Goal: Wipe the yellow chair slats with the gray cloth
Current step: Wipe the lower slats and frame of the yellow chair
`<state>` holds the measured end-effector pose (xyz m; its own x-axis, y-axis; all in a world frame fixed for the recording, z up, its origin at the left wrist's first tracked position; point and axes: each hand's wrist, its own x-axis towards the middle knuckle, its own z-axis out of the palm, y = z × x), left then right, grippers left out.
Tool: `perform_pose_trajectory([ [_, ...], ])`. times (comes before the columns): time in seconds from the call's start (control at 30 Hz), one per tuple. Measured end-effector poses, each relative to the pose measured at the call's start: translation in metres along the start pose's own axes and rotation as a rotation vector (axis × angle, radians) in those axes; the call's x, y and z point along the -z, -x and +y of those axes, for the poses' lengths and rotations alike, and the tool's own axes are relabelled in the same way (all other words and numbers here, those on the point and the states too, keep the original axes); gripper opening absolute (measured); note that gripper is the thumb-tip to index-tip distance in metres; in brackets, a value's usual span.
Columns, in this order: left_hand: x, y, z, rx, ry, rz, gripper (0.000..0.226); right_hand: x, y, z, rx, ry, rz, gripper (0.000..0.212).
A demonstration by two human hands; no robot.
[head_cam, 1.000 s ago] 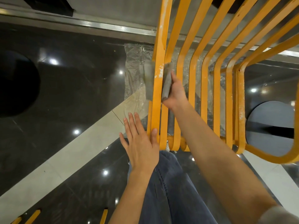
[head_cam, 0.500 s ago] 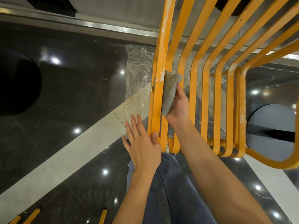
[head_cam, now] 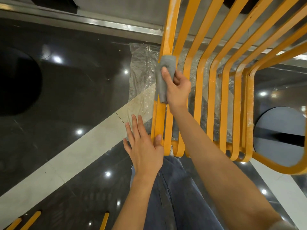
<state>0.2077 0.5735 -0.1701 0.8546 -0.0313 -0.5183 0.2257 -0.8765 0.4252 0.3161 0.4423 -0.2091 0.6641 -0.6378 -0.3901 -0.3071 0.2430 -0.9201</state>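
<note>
The right hand [head_cam: 177,87] pinches the cloth [head_cam: 165,75] around the leftmost slat [head_cam: 167,37] at twelve o'clock, while the left hand [head_cam: 144,150], fingers straight (likely steadying the chair), presses the frame's near end.

Chair slats [head_cam: 201,68]: bright yellow curved bars, running side by side from the top of the view down to a tight bend near the person's knee; white dusty smears show on several, most on the leftmost bar.
Leftmost slat [head_cam: 169,30]: broad and flat, speckled white above the cloth.
Gray cloth [head_cam: 164,77]: plain gray, folded or bunched, wrapped over the leftmost slat about midway along it; its lower end hangs along the bar, seemingly touching it.
</note>
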Motion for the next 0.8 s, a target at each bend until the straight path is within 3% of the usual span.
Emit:
perform_pose_trajectory([
  [0.03,0.000,0.000,0.000,0.002,0.001,-0.002,0.081,0.002,0.002,0.003,-0.005,0.009,0.030,0.018],
  [0.1,-0.001,0.001,0.001,0.003,0.007,-0.001,0.080,0.003,0.014,0.008,0.029,0.138,0.114,0.032],
  [0.17,-0.001,0.000,0.002,0.004,0.021,0.000,0.079,0.001,0.026,0.009,0.132,0.284,0.055,0.018],
  [0.27,-0.001,0.000,0.004,0.006,0.034,-0.004,0.079,-0.008,0.014,-0.006,0.183,0.385,-0.003,0.043],
  [0.33,0.000,0.000,0.005,-0.002,0.025,0.000,0.080,-0.011,-0.005,-0.015,0.184,0.288,0.014,0.026],
  [0.5,0.002,-0.002,0.004,0.005,0.025,-0.007,0.080,0.010,-0.012,0.000,-0.045,0.029,0.063,0.065],
  [0.6,0.001,-0.001,0.005,0.001,0.020,-0.008,0.078,0.014,0.000,-0.004,-0.132,0.076,-0.047,0.029],
  [0.63,0.000,-0.001,0.005,-0.001,0.021,-0.010,0.077,0.010,-0.004,-0.010,-0.130,0.108,-0.075,0.028],
  [0.73,-0.004,0.001,0.005,-0.004,0.026,-0.006,0.074,0.000,-0.028,-0.023,-0.279,0.076,-0.120,0.055],
  [0.8,-0.005,0.001,0.006,0.001,0.026,0.000,0.076,0.000,-0.040,-0.025,-0.503,-0.098,-0.146,0.053],
])
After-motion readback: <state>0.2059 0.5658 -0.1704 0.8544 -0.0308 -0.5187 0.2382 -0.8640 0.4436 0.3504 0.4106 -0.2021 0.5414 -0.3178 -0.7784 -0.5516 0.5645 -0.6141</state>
